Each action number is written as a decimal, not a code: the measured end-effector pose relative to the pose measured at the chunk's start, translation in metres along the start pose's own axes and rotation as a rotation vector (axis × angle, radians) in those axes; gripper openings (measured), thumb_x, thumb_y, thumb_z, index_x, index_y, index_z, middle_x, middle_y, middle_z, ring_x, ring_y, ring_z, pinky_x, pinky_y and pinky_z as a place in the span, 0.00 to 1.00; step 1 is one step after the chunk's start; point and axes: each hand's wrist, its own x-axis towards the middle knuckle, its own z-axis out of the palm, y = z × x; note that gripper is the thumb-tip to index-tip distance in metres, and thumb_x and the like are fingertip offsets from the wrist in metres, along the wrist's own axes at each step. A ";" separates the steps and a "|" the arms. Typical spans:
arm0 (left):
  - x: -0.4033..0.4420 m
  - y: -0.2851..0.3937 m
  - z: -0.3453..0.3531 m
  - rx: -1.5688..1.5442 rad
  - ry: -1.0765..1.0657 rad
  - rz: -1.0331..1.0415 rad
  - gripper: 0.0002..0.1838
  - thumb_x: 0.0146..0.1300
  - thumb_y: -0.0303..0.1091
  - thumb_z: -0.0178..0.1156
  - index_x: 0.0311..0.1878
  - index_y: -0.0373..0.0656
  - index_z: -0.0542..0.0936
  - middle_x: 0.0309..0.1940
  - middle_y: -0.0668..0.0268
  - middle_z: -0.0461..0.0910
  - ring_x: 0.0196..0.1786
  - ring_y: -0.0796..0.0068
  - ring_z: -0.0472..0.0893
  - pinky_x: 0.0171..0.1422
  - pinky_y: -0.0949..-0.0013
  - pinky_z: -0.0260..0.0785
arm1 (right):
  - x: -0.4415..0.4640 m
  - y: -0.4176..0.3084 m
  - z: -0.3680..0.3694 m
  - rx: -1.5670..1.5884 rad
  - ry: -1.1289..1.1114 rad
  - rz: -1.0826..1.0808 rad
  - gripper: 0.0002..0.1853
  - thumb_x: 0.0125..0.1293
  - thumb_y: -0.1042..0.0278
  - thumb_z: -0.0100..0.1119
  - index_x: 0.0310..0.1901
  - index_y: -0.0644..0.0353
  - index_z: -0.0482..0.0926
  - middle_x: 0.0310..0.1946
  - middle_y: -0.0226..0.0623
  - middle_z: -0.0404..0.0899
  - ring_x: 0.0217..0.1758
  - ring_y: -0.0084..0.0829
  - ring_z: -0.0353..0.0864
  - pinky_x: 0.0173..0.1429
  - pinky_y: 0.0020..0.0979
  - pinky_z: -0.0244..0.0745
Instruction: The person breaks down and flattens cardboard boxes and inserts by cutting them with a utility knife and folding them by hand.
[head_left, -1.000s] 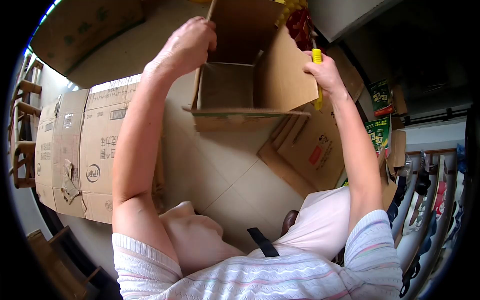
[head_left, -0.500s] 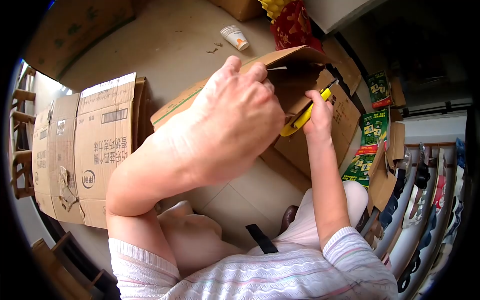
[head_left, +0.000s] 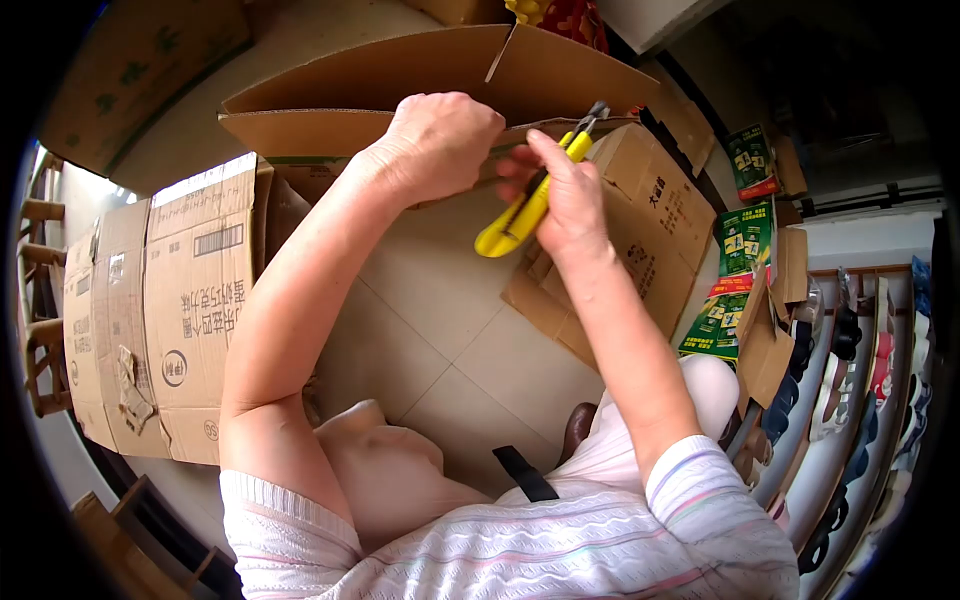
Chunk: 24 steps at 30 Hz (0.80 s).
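A large cardboard box (head_left: 385, 82) stretches across the upper middle, its long flaps standing up. My left hand (head_left: 445, 145) is a fist closed on the box's near flap. In my right hand (head_left: 572, 195) is a yellow utility knife (head_left: 512, 218), its dark tip pointing up and away and its rounded end toward the left. The thumb lies along the knife, while the other fingers partly show behind it, close to the box edge. Below and right of this hand, a printed cardboard panel (head_left: 655, 215) slants down to the floor.
Flattened printed cartons (head_left: 195, 310) stand on the left beside wooden rails (head_left: 42, 290). Green printed boxes (head_left: 745, 240) line the right side, near a rack of shoes (head_left: 850, 400). Between my arms and legs lies tiled floor (head_left: 440, 310).
My left hand has moved away from me and slightly left, pulling the box flap wider. The box has turned and spread leftward, covering the paper cups. My right hand, with the knife, has shifted left.
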 end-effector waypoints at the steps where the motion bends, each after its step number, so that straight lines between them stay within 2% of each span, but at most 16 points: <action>1: 0.001 -0.002 -0.001 0.005 0.023 -0.016 0.13 0.44 0.21 0.55 0.36 0.43 0.77 0.29 0.58 0.79 0.38 0.56 0.78 0.42 0.59 0.71 | 0.000 -0.007 -0.006 -0.080 0.021 -0.044 0.12 0.59 0.65 0.58 0.41 0.60 0.71 0.28 0.37 0.76 0.23 0.29 0.79 0.20 0.28 0.72; 2: 0.001 -0.003 -0.003 0.008 0.046 -0.035 0.13 0.44 0.21 0.54 0.36 0.42 0.77 0.29 0.58 0.79 0.38 0.56 0.78 0.42 0.59 0.71 | 0.006 -0.013 -0.018 -0.128 0.067 -0.099 0.13 0.59 0.65 0.58 0.43 0.57 0.70 0.28 0.35 0.76 0.22 0.26 0.79 0.17 0.25 0.68; 4: 0.000 -0.009 -0.005 0.006 0.073 -0.045 0.11 0.43 0.21 0.53 0.33 0.41 0.77 0.29 0.58 0.78 0.39 0.55 0.77 0.42 0.60 0.71 | 0.028 -0.032 -0.054 -0.200 0.155 -0.273 0.13 0.58 0.66 0.59 0.43 0.58 0.70 0.29 0.35 0.76 0.21 0.25 0.78 0.16 0.22 0.67; 6: -0.001 -0.011 -0.008 0.005 0.102 -0.048 0.12 0.43 0.20 0.53 0.34 0.42 0.77 0.30 0.58 0.78 0.39 0.54 0.77 0.42 0.59 0.70 | 0.057 -0.057 -0.096 -0.523 0.243 -0.513 0.21 0.56 0.61 0.63 0.46 0.64 0.69 0.31 0.35 0.76 0.23 0.21 0.75 0.17 0.19 0.65; 7: -0.002 -0.013 -0.010 0.008 0.118 -0.048 0.13 0.42 0.20 0.52 0.34 0.42 0.77 0.30 0.57 0.77 0.39 0.54 0.77 0.42 0.59 0.70 | 0.063 -0.066 -0.108 -0.696 0.259 -0.585 0.30 0.52 0.55 0.68 0.49 0.68 0.67 0.31 0.34 0.75 0.25 0.23 0.74 0.24 0.22 0.70; 9: -0.002 -0.020 -0.008 0.028 0.192 -0.062 0.13 0.41 0.19 0.53 0.33 0.43 0.77 0.33 0.60 0.77 0.41 0.56 0.76 0.43 0.60 0.70 | 0.080 -0.072 -0.128 -1.114 0.225 -0.714 0.34 0.47 0.51 0.71 0.48 0.67 0.68 0.30 0.34 0.76 0.28 0.26 0.75 0.33 0.27 0.73; 11: 0.001 -0.030 -0.011 0.110 0.186 -0.097 0.13 0.41 0.20 0.54 0.33 0.44 0.77 0.33 0.62 0.77 0.41 0.56 0.76 0.44 0.60 0.70 | 0.081 -0.075 -0.135 -1.323 0.201 -0.585 0.33 0.45 0.50 0.71 0.46 0.66 0.70 0.28 0.34 0.76 0.30 0.26 0.75 0.38 0.30 0.72; 12: 0.000 -0.041 -0.009 0.116 0.252 -0.072 0.09 0.49 0.28 0.52 0.32 0.48 0.80 0.29 0.59 0.79 0.38 0.56 0.78 0.41 0.59 0.71 | 0.078 -0.077 -0.132 -1.425 0.188 -0.515 0.32 0.45 0.50 0.72 0.45 0.65 0.71 0.27 0.34 0.76 0.31 0.26 0.75 0.40 0.31 0.72; 15: 0.003 -0.068 -0.004 0.185 0.321 -0.135 0.09 0.50 0.28 0.50 0.31 0.48 0.80 0.28 0.61 0.79 0.39 0.59 0.78 0.44 0.59 0.68 | 0.079 -0.075 -0.129 -1.453 0.133 -0.321 0.28 0.43 0.50 0.72 0.40 0.63 0.74 0.26 0.35 0.76 0.31 0.25 0.75 0.39 0.30 0.71; 16: 0.003 -0.071 -0.002 0.172 0.370 -0.209 0.08 0.49 0.28 0.52 0.31 0.47 0.80 0.28 0.62 0.79 0.40 0.61 0.78 0.48 0.57 0.64 | 0.079 -0.068 -0.129 -1.422 0.030 -0.271 0.25 0.45 0.52 0.72 0.37 0.64 0.75 0.28 0.34 0.77 0.31 0.23 0.74 0.39 0.28 0.71; 19: 0.005 -0.054 -0.003 0.384 0.149 -0.241 0.12 0.46 0.22 0.52 0.32 0.48 0.80 0.34 0.66 0.77 0.46 0.64 0.74 0.53 0.57 0.61 | 0.073 -0.042 -0.128 -1.151 -0.167 -0.168 0.23 0.47 0.55 0.71 0.36 0.65 0.75 0.29 0.31 0.78 0.33 0.22 0.74 0.40 0.27 0.72; 20: 0.006 -0.042 0.003 0.421 0.098 -0.210 0.11 0.46 0.24 0.53 0.32 0.51 0.81 0.35 0.70 0.77 0.49 0.69 0.73 0.55 0.58 0.57 | 0.068 -0.041 -0.123 -1.187 -0.199 -0.123 0.19 0.50 0.60 0.69 0.36 0.65 0.76 0.30 0.29 0.78 0.33 0.20 0.74 0.40 0.24 0.72; 22: 0.000 0.004 0.000 0.365 -0.061 -0.006 0.11 0.46 0.25 0.53 0.31 0.54 0.80 0.34 0.71 0.77 0.49 0.71 0.73 0.53 0.62 0.57 | 0.062 -0.043 -0.114 -1.095 -0.261 -0.050 0.17 0.51 0.62 0.68 0.35 0.65 0.76 0.29 0.28 0.77 0.32 0.18 0.73 0.39 0.23 0.71; 24: 0.000 0.039 0.014 0.312 -0.251 0.217 0.08 0.46 0.26 0.53 0.28 0.51 0.79 0.24 0.70 0.77 0.35 0.69 0.78 0.50 0.62 0.61 | 0.059 -0.044 -0.112 -1.035 -0.295 -0.027 0.13 0.53 0.64 0.67 0.34 0.63 0.76 0.27 0.26 0.76 0.30 0.16 0.71 0.37 0.20 0.70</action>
